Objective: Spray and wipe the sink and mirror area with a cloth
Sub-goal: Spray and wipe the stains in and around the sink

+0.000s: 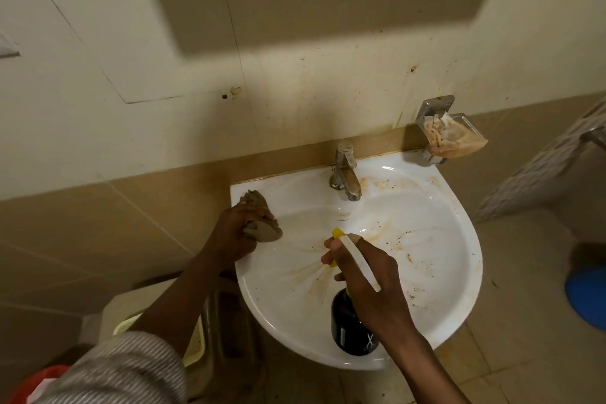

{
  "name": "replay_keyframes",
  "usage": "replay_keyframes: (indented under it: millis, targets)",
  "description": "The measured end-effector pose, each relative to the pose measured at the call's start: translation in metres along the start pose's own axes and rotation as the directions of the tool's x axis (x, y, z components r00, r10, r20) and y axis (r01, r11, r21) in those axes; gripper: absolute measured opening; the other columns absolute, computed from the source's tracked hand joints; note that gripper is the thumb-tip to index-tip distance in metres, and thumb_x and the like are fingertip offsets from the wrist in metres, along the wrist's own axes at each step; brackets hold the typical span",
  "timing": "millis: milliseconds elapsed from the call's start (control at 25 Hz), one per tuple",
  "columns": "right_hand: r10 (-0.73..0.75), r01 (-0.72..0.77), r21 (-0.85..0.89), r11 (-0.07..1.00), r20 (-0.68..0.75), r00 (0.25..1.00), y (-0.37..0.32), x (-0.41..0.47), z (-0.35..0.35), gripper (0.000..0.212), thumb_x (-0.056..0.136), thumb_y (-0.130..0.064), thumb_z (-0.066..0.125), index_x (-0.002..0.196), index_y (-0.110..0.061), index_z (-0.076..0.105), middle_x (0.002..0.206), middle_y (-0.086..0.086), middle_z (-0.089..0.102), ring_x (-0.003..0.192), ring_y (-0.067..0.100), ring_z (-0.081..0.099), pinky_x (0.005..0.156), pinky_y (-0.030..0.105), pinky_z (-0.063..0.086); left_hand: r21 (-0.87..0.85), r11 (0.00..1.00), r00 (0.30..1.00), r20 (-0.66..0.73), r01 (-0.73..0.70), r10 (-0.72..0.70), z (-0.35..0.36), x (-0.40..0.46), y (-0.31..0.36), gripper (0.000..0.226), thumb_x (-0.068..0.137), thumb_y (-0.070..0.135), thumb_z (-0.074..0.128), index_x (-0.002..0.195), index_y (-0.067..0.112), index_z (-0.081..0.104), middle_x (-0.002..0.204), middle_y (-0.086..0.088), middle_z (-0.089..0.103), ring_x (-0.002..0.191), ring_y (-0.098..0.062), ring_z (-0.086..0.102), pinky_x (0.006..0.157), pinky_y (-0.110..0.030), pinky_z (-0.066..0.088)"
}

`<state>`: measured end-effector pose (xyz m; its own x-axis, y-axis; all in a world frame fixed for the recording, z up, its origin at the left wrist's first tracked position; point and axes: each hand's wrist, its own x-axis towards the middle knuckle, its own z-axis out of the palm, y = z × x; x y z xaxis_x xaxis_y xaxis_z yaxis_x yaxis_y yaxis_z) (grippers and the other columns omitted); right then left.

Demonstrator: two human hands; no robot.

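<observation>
A white wall-hung sink (459,256) fills the middle of the view, its bowl streaked with brown stains and dark specks. A chrome tap (346,170) stands at its back rim. My left hand (236,233) grips a bunched grey-brown cloth (262,218) on the sink's back left corner. My right hand (364,275) holds a dark spray bottle (351,328) with a yellow and white trigger head over the bowl, nozzle pointing toward the back of the basin. No mirror is in view.
A metal soap holder (449,133) with a stained wrapper hangs on the wall at the sink's right. A cream plastic basket (196,338) sits low on the left, a blue object (587,295) on the floor at right, something red (42,380) at bottom left.
</observation>
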<state>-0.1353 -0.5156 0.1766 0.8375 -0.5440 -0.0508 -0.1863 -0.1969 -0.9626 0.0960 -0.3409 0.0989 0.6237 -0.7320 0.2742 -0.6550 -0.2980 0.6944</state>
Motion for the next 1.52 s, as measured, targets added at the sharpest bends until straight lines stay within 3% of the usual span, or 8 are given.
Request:
replay_keyframes:
  millis: [200,480,640,800,1000,1160,1440,1520]
  targets:
    - [0.002,-0.002,0.028,1.000,0.022,1.000,-0.002,-0.006,0.001,0.024,0.098,-0.036,0.055,0.092,-0.034,0.078,0.094,-0.013,0.081,0.090,0.012,0.076,0.077,0.045,0.065,-0.001,0.992,0.991,-0.050,0.123,-0.123,0.006,-0.033,0.025,0.043,0.052,-0.005,0.058,0.087,0.006,0.079,0.090,0.008,0.072,0.091,0.015,0.061,0.084,-0.006,0.047]
    - [-0.010,0.005,0.103,0.995,0.049,0.999,-0.012,-0.009,-0.005,0.027,0.096,-0.037,0.054,0.093,-0.025,0.078,0.092,-0.008,0.080,0.092,0.012,0.075,0.068,0.026,0.061,0.040,0.942,0.942,0.038,0.333,-0.335,0.004,-0.047,0.051,0.029,0.057,0.028,0.049,0.063,0.008,0.069,0.066,0.002,0.065,0.061,-0.015,0.063,0.057,-0.015,0.046]
    - [0.023,-0.024,0.134,0.991,0.011,1.000,-0.011,-0.005,-0.015,0.027,0.094,-0.039,0.056,0.088,-0.029,0.080,0.094,-0.006,0.082,0.090,0.009,0.076,0.067,0.027,0.061,-0.257,0.876,0.863,-0.205,0.407,-0.461,-0.010,-0.007,0.056,0.026,0.063,0.007,0.055,0.078,0.008,0.076,0.081,-0.006,0.075,0.078,-0.012,0.072,0.072,-0.023,0.056]
    - [0.066,-0.063,0.127,0.990,-0.017,0.998,-0.004,0.000,-0.022,0.030,0.093,-0.041,0.056,0.084,-0.028,0.081,0.098,-0.007,0.081,0.092,0.010,0.076,0.069,0.028,0.061,-0.150,0.921,0.842,-0.372,0.361,-0.391,0.003,0.063,0.057,0.027,0.066,-0.007,0.051,0.078,0.001,0.073,0.077,-0.004,0.072,0.069,-0.018,0.064,0.062,-0.008,0.045]
    - [0.105,-0.100,0.153,0.983,-0.027,0.994,-0.002,0.000,-0.023,0.032,0.097,-0.052,0.057,0.090,-0.032,0.080,0.100,-0.019,0.079,0.093,0.004,0.074,0.068,0.018,0.059,0.258,0.961,0.992,-0.107,0.098,-0.073,0.040,0.090,0.019,0.039,0.063,-0.003,0.051,0.090,0.012,0.076,0.096,-0.004,0.075,0.102,-0.024,0.063,0.098,-0.049,0.040]
    - [0.115,-0.113,0.121,0.986,-0.008,0.993,0.004,0.000,-0.020,0.036,0.097,-0.052,0.053,0.095,-0.028,0.081,0.099,-0.014,0.080,0.096,0.004,0.073,0.071,0.021,0.060,0.294,0.956,1.000,0.015,-0.019,0.015,0.034,0.077,-0.006,0.052,0.067,0.003,0.044,0.102,0.025,0.075,0.115,0.007,0.071,0.118,-0.014,0.060,0.097,-0.057,0.041]
    - [0.090,-0.092,0.145,0.985,0.025,0.996,-0.002,-0.007,-0.012,0.029,0.095,-0.046,0.055,0.099,-0.034,0.081,0.103,-0.007,0.080,0.101,0.009,0.075,0.072,0.028,0.063,0.174,0.966,0.975,-0.148,0.189,-0.164,0.000,0.046,-0.021,0.038,0.074,-0.013,0.064,0.096,0.014,0.078,0.108,-0.004,0.074,0.107,-0.018,0.063,0.105,-0.010,0.033]
    - [0.095,-0.100,0.164,0.981,0.042,0.995,-0.004,-0.009,-0.010,0.026,0.098,-0.046,0.057,0.098,-0.038,0.081,0.103,-0.007,0.081,0.099,0.010,0.076,0.072,0.030,0.063,0.135,0.968,0.968,-0.170,0.210,-0.186,-0.001,0.039,-0.016,0.038,0.071,-0.016,0.066,0.096,0.010,0.078,0.106,-0.006,0.074,0.103,-0.019,0.064,0.104,-0.024,0.041]
